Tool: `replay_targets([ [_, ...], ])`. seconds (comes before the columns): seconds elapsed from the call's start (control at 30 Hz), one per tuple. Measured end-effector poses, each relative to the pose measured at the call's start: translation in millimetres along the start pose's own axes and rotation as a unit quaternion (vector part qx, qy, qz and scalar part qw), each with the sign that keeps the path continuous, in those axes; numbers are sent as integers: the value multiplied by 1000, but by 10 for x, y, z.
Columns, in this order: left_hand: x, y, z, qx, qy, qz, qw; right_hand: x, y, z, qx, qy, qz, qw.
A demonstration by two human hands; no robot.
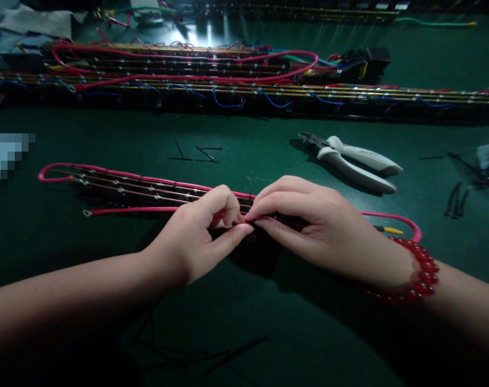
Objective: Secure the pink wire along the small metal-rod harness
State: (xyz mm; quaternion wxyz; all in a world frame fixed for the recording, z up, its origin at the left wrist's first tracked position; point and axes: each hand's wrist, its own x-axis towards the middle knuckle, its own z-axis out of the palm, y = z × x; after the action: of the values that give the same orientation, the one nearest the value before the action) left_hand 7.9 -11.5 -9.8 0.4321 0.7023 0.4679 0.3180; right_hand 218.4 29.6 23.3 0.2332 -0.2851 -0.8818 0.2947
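Note:
Fingertips of my left hand and my right hand meet in a close pinch over the near run of a red cable. What exactly they pinch is hidden by the fingers. The cable loops around a narrow black assembly with several copper-coloured rods and ends at the left in a ring terminal. Small black ties hold its far run along the rods. Past my right hand, the cable bends back near a yellow-tipped lead.
White-handled pliers lie beyond my right hand. Loose black strips are scattered on the green table, with more strips at the near side. Longer wired assemblies with red and blue wires stretch across the back.

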Motion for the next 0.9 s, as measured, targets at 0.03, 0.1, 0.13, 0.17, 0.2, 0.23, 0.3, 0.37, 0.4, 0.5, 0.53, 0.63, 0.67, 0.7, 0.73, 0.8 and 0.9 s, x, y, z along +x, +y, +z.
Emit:
replay_targets([
  [0.03, 1, -1, 3, -1, 1, -1, 1000, -1, 1, 0, -2, 0, -2, 1000],
  [0.1, 0, -1, 7, -4, 2, -4, 1000, -3, 2, -2, -3, -1, -3, 1000],
  [0.13, 0, 0, 8, -5, 2, -6, 1000, -4, 2, -4, -2, -1, -2, 1000],
  [0.17, -1, 2, 8, -5, 2, -7, 1000, -4, 1, -5, -1, -1, -2, 1000],
  [0.2, -1, 4, 8, -4, 3, -8, 1000, -4, 0, -5, 0, 0, -2, 1000],
  [0.23, 0, 6, 7, -4, 4, -9, 1000, -4, -1, -5, 2, 2, -3, 1000],
  [0.3, 2, 11, 6, -5, 3, -8, 1000, -4, -1, -2, 6, 4, -3, 1000],
  [0.37, 6, 13, 4, -6, 3, -7, 1000, -5, 1, 2, 11, 5, 4, 1000],
  [0.4, 7, 12, 3, -6, 3, -8, 1000, -5, 2, 4, 15, 4, 9, 1000],
  [0.5, 9, 7, -1, -6, 3, -19, 1000, -4, 6, 5, 17, 3, 23, 1000],
  [0.53, 9, 5, -2, -9, 0, -24, 1000, -2, 6, 4, 15, 2, 26, 1000],
  [0.63, 10, 6, -1, -20, -4, -31, 999, 5, 5, 0, 7, 5, 30, 1000],
  [0.67, 11, 9, 0, -22, -5, -32, 999, 6, 5, 0, 5, 8, 32, 999],
  [0.7, 13, 13, 1, -24, -4, -33, 999, 5, 4, 0, 4, 11, 36, 999],
  [0.73, 14, 18, 2, -26, -4, -34, 999, 4, 3, 2, 5, 15, 42, 999],
  [0.8, 18, 26, 5, -26, 0, -38, 999, -2, 1, 6, 9, 22, 50, 998],
  [0.9, 23, 32, 8, -33, 12, -46, 998, -8, -1, 10, 7, 19, 48, 999],
])
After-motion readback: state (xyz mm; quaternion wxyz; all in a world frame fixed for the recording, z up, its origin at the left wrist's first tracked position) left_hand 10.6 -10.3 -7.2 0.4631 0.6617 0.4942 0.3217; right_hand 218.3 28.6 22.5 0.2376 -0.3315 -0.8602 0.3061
